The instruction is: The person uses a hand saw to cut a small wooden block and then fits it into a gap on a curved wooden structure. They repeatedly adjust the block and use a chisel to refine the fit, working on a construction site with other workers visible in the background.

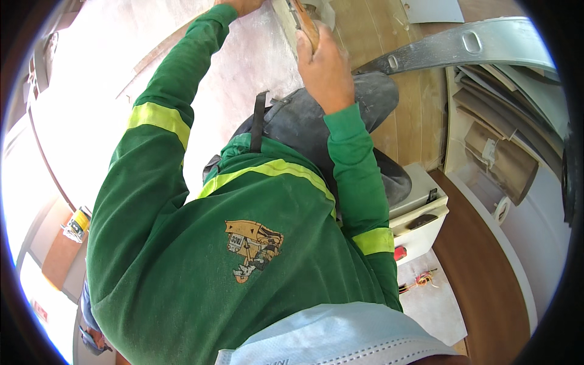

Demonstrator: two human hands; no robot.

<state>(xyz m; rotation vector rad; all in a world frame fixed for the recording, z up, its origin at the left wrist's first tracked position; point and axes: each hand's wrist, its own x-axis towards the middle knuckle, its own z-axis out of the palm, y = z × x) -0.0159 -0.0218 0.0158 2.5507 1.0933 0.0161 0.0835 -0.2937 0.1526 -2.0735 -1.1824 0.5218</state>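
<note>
My right hand [326, 68] is near the top middle, with its fingers closed round the orange-brown wooden handle of a hand tool [309, 31]. The tool's working end runs toward the upper edge, and its exact kind does not show. It lies over a pale, dusty strip [284, 24] at the edge of a whitish surface [237, 79]. My left hand [243, 5] reaches up to the top edge of the picture. Most of its fingers are cut off there, so what it touches is hidden.
A curved grey metal piece with oval holes [438, 47] spans the upper right. Brown sheets [502, 155] stack beside it. A cream box [420, 213] stands by my right elbow, with wires [423, 278] behind it. At the lower left another person [92, 337] is partly visible.
</note>
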